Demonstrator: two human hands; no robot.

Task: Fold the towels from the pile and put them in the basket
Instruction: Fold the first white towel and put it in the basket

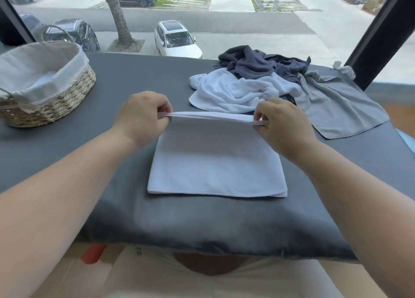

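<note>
A white towel (215, 163) lies partly folded on the grey padded table (139, 77), straight in front of me. My left hand (141, 118) pinches its far left corner and my right hand (280, 127) pinches its far right corner, so the far edge is lifted off the table. Behind it sits the pile: a crumpled white towel (233, 89), a dark navy towel (253, 62) on top, and a light grey towel (336, 100) spread to the right. A wicker basket (67, 100) with a pale cloth lining stands at the far left.
A large window runs along the table's far edge, with a dark frame post (381, 32) at the right. The near table edge (202, 246) drops off in front of my body. Something red (93, 254) lies below the table at the left.
</note>
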